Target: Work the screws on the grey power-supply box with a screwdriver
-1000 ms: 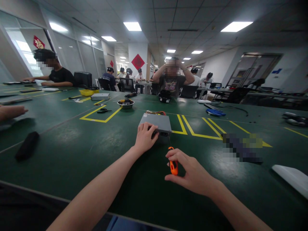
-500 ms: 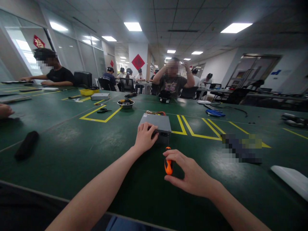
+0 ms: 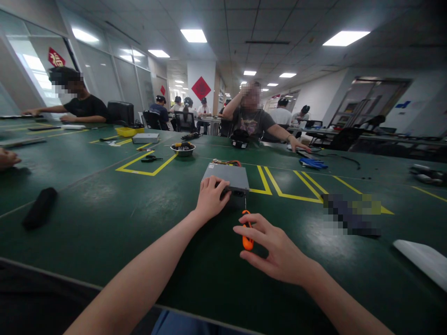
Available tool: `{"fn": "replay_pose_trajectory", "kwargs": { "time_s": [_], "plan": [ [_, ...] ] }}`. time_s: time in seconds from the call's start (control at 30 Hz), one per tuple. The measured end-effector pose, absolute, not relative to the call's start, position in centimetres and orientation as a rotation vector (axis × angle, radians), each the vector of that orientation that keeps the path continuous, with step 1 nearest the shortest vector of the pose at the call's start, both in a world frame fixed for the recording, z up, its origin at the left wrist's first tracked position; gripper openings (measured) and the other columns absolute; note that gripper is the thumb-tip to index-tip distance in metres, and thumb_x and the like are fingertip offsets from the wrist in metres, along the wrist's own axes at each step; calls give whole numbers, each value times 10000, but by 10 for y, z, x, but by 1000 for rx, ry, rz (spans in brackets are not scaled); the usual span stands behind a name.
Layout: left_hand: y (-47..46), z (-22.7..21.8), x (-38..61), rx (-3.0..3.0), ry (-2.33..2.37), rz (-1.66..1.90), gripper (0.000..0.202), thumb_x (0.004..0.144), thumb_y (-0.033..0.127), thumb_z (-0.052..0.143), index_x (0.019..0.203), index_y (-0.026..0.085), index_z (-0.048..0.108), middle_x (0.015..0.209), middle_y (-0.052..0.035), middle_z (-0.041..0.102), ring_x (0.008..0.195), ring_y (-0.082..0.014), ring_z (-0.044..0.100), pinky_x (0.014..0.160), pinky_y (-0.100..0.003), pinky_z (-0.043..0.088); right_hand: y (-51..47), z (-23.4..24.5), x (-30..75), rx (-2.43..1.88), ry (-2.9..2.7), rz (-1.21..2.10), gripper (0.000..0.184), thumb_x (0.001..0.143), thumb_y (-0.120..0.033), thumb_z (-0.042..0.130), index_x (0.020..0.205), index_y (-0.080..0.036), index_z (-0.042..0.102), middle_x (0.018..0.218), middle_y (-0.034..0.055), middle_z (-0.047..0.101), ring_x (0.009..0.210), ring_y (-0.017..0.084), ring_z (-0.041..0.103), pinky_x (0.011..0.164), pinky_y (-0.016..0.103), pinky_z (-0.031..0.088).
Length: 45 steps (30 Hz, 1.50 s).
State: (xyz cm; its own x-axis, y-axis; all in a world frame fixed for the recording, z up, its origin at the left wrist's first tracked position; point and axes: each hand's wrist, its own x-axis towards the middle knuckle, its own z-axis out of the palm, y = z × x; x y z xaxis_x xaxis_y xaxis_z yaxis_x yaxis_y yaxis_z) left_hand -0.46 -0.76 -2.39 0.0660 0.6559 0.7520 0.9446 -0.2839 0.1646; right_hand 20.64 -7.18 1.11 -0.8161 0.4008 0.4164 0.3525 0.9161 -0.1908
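Head view: your left hand (image 3: 210, 199) lies on the near end of a gray metal box (image 3: 225, 177), and its fingers curve over the top. The box sits flat on the green bench (image 3: 87, 195), with coloured wires (image 3: 226, 163) along its far side. Your right hand (image 3: 277, 246) is just in front of the box, and its thumb and fingers close narrow around the handle of an orange screwdriver (image 3: 247, 237). The thin shaft points up toward the box. Farther away, a steel bowl (image 3: 183, 150) holds small yellow and dark pieces, too small to tell exactly. Behind it stands a yellow tray (image 3: 125, 132), and its contents cannot be seen well. Black-handled scissors (image 3: 151, 158) lie near the bowl, beside a yellow tape line (image 3: 164, 165).
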Motion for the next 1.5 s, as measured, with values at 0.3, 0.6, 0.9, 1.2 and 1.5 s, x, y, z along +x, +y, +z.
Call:
{"fn": "replay_pose_trajectory", "kwargs": {
  "time_s": [0.3, 0.6, 0.9, 1.2, 1.5],
  "plan": [
    [-8, -23, -5, -1990, -1593, -1072, 253, 798, 305, 531, 1040, 235, 559, 1003, -61, 480, 960, -227, 417, 868, -379, 352, -67, 4, 206, -538, -2451, 137, 281, 784, -390, 599, 940, -191, 474, 1060, 95, 570, 926, 183, 593, 751, 308, 506],
    [-8, -23, -5, -1990, -1596, -1083, 252, 796, 305, 531, 1038, 242, 564, 994, -60, 478, 952, -226, 417, 871, -385, 349, -70, 3, 204, -517, -2558, 75, 235, 819, -348, 551, 996, -195, 530, 1119, 105, 528, 772, 142, 607, 694, 297, 503],
    [-8, -23, -5, -1983, -1598, -1091, 243, 794, 293, 536, 1032, 246, 564, 999, -61, 480, 965, -230, 423, 877, -392, 350, -73, 8, 203, -509, -2621, 152, 332, 844, -306, 507, 1158, -204, 469, 1174, 115, 494, 901, 164, 590, 778, 315, 491],
    [-7, -24, -5, -1981, -1602, -1052, 248, 808, 319, 518, 1040, 245, 562, 997, -62, 481, 962, -232, 418, 877, -388, 349, -70, 0, 202, -558, -2579, 145, 280, 800, -372, 579, 986, -179, 498, 1130, 107, 550, 945, 188, 587, 751, 307, 498],
    [-8, -23, -5, -1985, -1601, -1075, 242, 803, 304, 526, 1034, 246, 562, 1002, -67, 480, 965, -235, 425, 870, -397, 351, -72, 2, 201, -524, -2604, 47, 275, 811, -364, 550, 1010, -177, 519, 1120, 120, 540, 878, 186, 600, 699, 310, 504]
  ]
}}
